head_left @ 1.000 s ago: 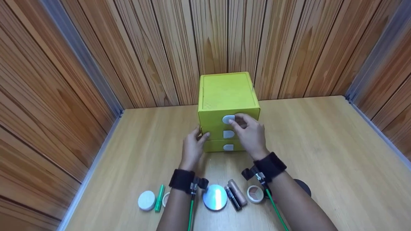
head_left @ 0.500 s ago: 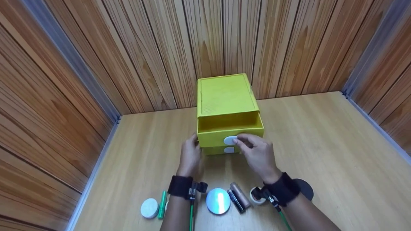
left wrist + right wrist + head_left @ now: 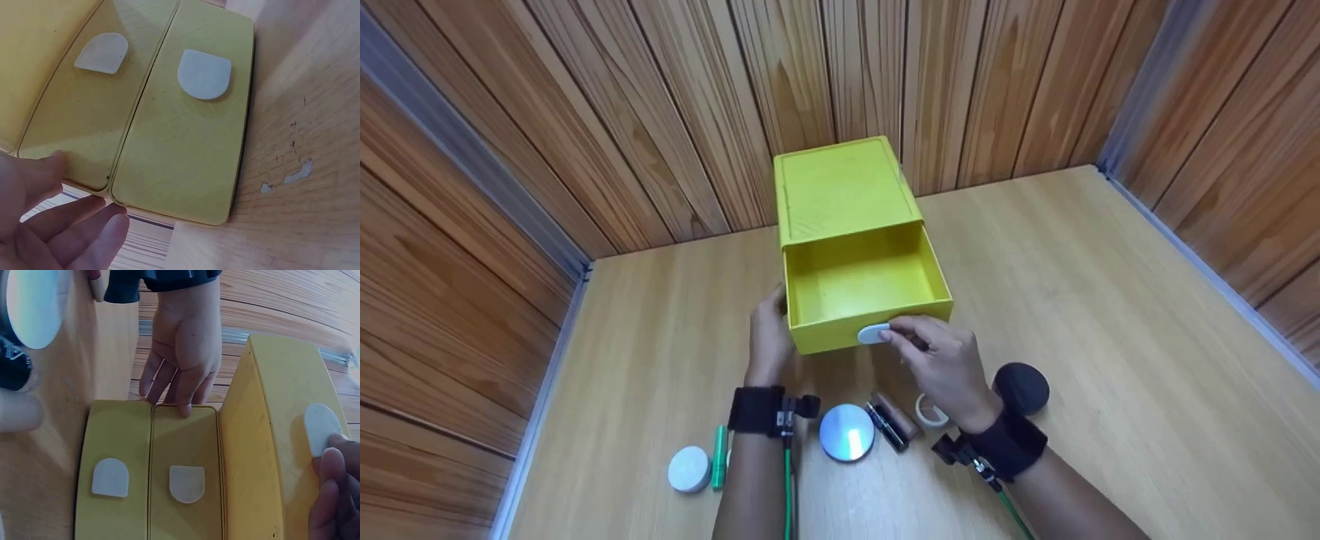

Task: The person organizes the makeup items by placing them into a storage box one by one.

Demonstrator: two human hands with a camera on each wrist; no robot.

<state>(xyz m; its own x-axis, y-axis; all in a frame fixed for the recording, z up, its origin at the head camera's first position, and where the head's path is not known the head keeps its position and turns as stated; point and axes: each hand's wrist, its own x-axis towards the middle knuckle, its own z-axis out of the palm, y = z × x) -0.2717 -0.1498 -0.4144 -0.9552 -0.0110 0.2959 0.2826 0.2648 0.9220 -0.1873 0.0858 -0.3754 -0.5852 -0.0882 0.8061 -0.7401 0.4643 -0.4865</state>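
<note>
A yellow drawer unit (image 3: 844, 187) stands on the table, and its top drawer (image 3: 825, 337) is pulled far out, with the inner floor visible. My right hand (image 3: 941, 364) pinches the white tab handle (image 3: 871, 334) on that drawer's front between thumb and fingers. At the unit's left side, my left hand (image 3: 769, 337) grips the corner below the drawer. Its thumb lies on the front of the middle drawer (image 3: 84, 124), the fingers along the side. The bottom drawer (image 3: 180, 146) and the middle one are closed, each with a white tab.
Before the unit lie a white round jar (image 3: 689, 469), a green tube (image 3: 720, 457), a shiny round compact (image 3: 847, 433), a black tube (image 3: 888, 427), a brown tube (image 3: 897, 415), a partly hidden white-rimmed palette (image 3: 930, 411) and a black disc (image 3: 1021, 388). Wood-panelled walls (image 3: 660, 97) enclose the table.
The top drawer, closed one second ago, has slid out toward me with my right hand on its tab. My left hand stays at the unit's side. The head view has shifted.
</note>
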